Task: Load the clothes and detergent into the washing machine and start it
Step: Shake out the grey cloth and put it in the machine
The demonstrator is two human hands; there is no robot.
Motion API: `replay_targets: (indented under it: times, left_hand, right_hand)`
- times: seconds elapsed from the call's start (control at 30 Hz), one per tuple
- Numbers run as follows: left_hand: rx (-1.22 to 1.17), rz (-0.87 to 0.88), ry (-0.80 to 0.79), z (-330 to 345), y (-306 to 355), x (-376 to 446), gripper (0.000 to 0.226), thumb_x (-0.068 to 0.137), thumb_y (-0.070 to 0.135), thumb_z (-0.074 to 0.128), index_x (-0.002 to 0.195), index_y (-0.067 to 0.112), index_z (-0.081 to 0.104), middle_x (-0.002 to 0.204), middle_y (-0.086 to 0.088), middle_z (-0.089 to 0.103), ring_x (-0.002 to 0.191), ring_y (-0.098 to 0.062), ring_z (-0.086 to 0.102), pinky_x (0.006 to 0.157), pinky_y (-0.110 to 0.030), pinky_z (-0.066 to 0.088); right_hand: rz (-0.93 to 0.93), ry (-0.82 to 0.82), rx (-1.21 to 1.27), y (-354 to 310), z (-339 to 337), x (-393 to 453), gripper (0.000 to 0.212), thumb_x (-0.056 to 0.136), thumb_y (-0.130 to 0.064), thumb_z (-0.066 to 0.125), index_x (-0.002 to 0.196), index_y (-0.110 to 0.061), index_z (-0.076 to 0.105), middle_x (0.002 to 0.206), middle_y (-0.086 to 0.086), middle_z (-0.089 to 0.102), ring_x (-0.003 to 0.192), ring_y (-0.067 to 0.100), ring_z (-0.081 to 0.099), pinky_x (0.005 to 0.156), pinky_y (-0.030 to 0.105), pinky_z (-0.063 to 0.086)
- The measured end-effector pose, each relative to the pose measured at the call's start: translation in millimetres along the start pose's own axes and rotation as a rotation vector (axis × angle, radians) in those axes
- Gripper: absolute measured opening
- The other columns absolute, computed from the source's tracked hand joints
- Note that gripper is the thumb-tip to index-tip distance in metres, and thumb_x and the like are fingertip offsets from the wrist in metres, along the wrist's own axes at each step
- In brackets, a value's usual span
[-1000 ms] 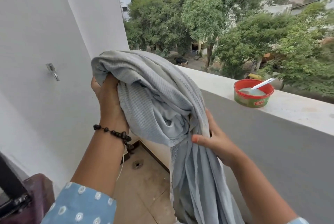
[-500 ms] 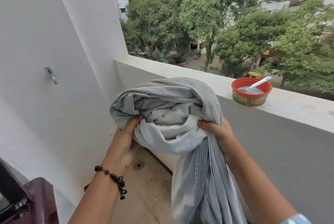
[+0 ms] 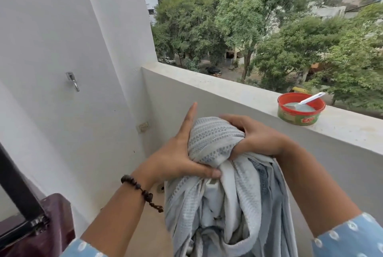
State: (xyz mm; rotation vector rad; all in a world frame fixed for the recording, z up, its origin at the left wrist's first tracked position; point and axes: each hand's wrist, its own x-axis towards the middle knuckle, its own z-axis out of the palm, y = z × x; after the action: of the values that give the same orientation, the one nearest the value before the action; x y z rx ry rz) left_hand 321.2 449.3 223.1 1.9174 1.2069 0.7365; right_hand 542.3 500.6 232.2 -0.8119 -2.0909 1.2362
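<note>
A pale grey-blue cloth [image 3: 213, 142] is bunched into a ball between both hands, its long tail hanging down toward the bottom of the view. My left hand [image 3: 180, 153] cups the ball's left side, thumb pressed under it and fingers straight up along it. My right hand [image 3: 252, 138] grips the ball from the right, fingers curled over its top. A red-rimmed green tub of detergent [image 3: 300, 109] with a white scoop [image 3: 308, 99] in it stands on the balcony ledge [image 3: 238, 93] to the right, apart from my hands. The washing machine is not in view.
A white wall [image 3: 62, 28] with a metal hook [image 3: 72, 81] closes the left side. A dark maroon object [image 3: 56, 225] and a black frame [image 3: 18, 200] sit at the bottom left. The tiled floor shows below the cloth. Trees and buildings lie beyond the ledge.
The cloth has come down from head height to chest height and been gathered from a loose drape into a tight ball. Both hands closed in around it.
</note>
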Motion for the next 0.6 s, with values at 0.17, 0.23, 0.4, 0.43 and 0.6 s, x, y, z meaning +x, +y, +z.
replay_targets:
  times: [0.17, 0.23, 0.4, 0.43, 0.6]
  left_hand:
    - [-0.114, 0.105, 0.245, 1, 4, 4, 0.135, 0.057, 0.015, 0.095, 0.151, 0.052, 0.006, 0.118, 0.005, 0.069, 0.103, -0.012, 0.07, 0.095, -0.038, 0.056]
    - [-0.162, 0.133, 0.335, -1, 4, 7, 0.128, 0.061, 0.0, 0.091, 0.15, 0.044, 0.011, 0.102, -0.006, 0.074, 0.091, -0.018, 0.074, 0.084, -0.035, 0.059]
    - [-0.379, 0.182, 0.549, -14, 4, 7, 0.124, 0.052, 0.005, 0.093, 0.147, 0.036, 0.02, 0.106, -0.011, 0.071, 0.088, -0.018, 0.073, 0.08, -0.034, 0.059]
    - [-0.427, 0.188, 0.6, -18, 4, 7, 0.121, 0.053, 0.004, 0.093, 0.146, 0.036, 0.022, 0.112, -0.011, 0.068, 0.091, -0.018, 0.072, 0.082, -0.036, 0.059]
    - [-0.695, 0.213, 0.789, -38, 8, 8, 0.1, 0.064, 0.006, 0.077, 0.144, 0.036, 0.027, 0.128, -0.01, 0.06, 0.105, -0.022, 0.069, 0.081, -0.034, 0.059]
  right_hand:
    - [0.004, 0.004, 0.043, -7, -8, 7, 0.083, 0.065, -0.005, 0.073, 0.137, -0.031, 0.041, 0.122, 0.009, 0.065, 0.107, 0.022, 0.066, 0.089, 0.032, 0.054]
    - [0.019, -0.022, 0.131, 1, -10, 3, 0.091, 0.07, -0.013, 0.076, 0.145, -0.037, 0.031, 0.131, 0.008, 0.06, 0.115, 0.022, 0.064, 0.094, 0.034, 0.052]
    - [0.136, -0.075, 0.299, 49, -3, -18, 0.12, 0.059, -0.045, 0.09, 0.153, -0.028, 0.017, 0.153, -0.003, 0.039, 0.138, 0.017, 0.044, 0.112, 0.039, 0.038]
    - [0.167, -0.083, 0.307, 60, 2, -21, 0.12, 0.058, -0.047, 0.09, 0.153, -0.026, 0.02, 0.153, -0.002, 0.04, 0.138, 0.017, 0.043, 0.113, 0.041, 0.036]
    - [0.259, 0.085, 0.281, 75, 18, -28, 0.076, 0.058, -0.029, 0.087, 0.128, -0.024, 0.057, 0.122, -0.001, 0.069, 0.114, 0.019, 0.065, 0.102, 0.045, 0.049]
